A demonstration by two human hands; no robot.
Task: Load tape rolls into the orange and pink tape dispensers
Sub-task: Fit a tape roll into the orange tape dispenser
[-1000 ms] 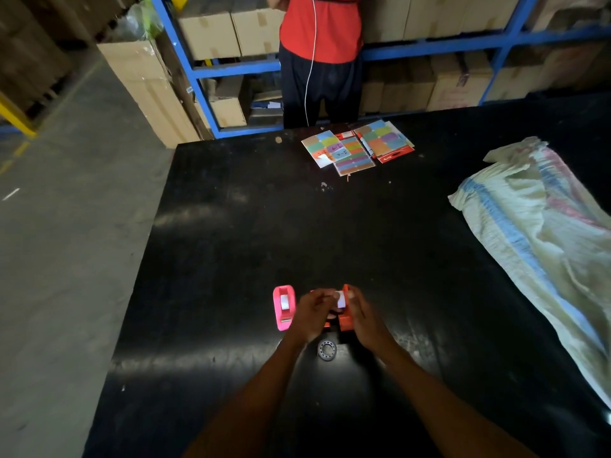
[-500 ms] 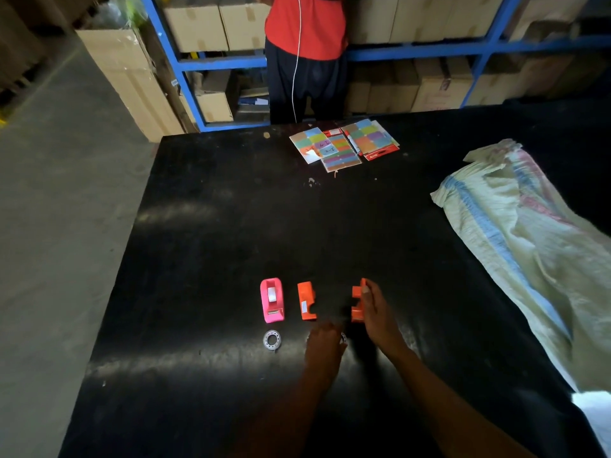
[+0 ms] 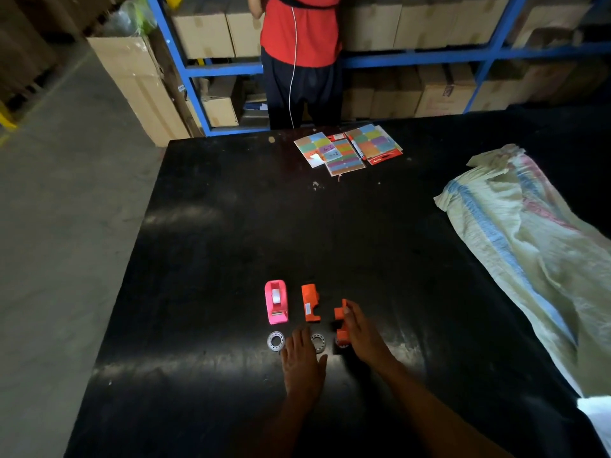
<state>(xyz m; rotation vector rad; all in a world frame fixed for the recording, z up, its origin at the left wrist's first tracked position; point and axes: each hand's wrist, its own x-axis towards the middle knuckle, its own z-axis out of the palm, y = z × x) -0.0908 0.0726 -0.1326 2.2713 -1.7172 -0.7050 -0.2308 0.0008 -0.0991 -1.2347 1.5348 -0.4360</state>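
A pink tape dispenser (image 3: 276,302) with a white roll inside stands on the black table (image 3: 231,226). Right of it lies one orange dispenser half (image 3: 310,302). A second orange half (image 3: 340,322) stands on its edge under my right hand (image 3: 360,332), whose fingers rest on it. Two clear tape rolls lie flat on the table: one (image 3: 275,341) below the pink dispenser, another (image 3: 318,342) beside my left hand (image 3: 302,361). My left hand lies flat with fingers spread between the two rolls, holding nothing.
Colourful sticky-note packs (image 3: 347,150) and a marker lie at the table's far edge. A woven sack (image 3: 529,246) covers the right side. A person in a red shirt (image 3: 301,44) stands behind the table at blue shelves (image 3: 429,54) of cartons. Concrete floor lies to the left.
The orange dispenser came apart into two halves, now lying separately. My left hand left it and dropped to the table between the rolls. My right hand stays on the right half.
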